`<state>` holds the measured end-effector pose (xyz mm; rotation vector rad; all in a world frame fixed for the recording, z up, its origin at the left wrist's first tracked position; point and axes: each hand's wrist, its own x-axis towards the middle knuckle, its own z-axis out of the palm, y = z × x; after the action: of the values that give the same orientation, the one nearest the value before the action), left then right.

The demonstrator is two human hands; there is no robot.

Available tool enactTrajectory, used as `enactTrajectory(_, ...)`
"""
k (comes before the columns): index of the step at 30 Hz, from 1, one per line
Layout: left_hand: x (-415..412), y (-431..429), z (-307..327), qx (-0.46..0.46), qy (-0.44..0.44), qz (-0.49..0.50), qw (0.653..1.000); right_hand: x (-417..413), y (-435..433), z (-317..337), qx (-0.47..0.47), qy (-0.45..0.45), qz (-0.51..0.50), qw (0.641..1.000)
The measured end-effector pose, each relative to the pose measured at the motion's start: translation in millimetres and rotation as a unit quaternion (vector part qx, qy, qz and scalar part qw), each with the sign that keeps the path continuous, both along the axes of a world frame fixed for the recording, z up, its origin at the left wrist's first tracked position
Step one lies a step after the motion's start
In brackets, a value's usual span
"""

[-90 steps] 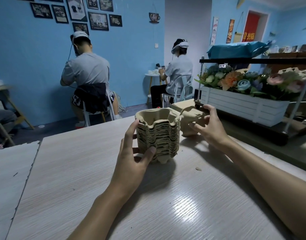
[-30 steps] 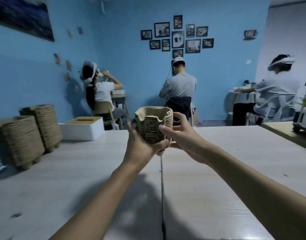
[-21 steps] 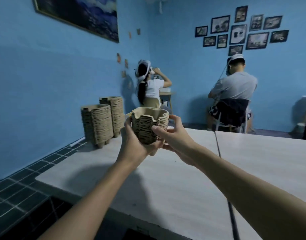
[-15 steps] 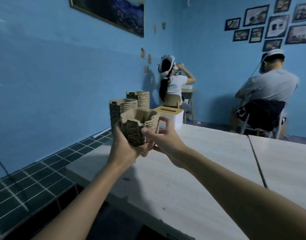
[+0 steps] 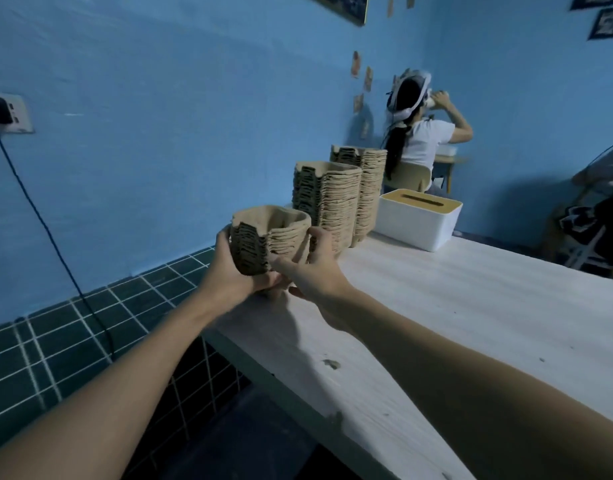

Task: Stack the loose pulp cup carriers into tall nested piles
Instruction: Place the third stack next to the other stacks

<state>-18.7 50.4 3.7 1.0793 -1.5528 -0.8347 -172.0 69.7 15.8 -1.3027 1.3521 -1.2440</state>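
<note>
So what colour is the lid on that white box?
Mustard yellow, with a dark slot; the box itself is white. Only the head view shows it.

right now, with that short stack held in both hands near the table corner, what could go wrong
1. The short stack is held by the left hand and right hand at the table corner; set down too near the edge, it could tip to the floor.
2. The near tall pile stands just behind it; lifting the stack on top could knock that pile into the far tall pile.
</note>
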Motion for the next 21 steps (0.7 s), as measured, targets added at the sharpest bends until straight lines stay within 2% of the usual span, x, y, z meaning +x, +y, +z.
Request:
enactTrajectory(7, 0.7, -17.4, 0.1, 0.000, -0.005, -0.018, 1.000, 5.1, -4.0, -3.7, -0.016, 0.037, -0.014, 0.999)
enactTrajectory(21, -13.7, -14.2, -19.7, -0.014, 0.033, -0.019, 0.999, -0.7, -6.1, -15.9, -0.038, 0.035, -0.061, 0.997)
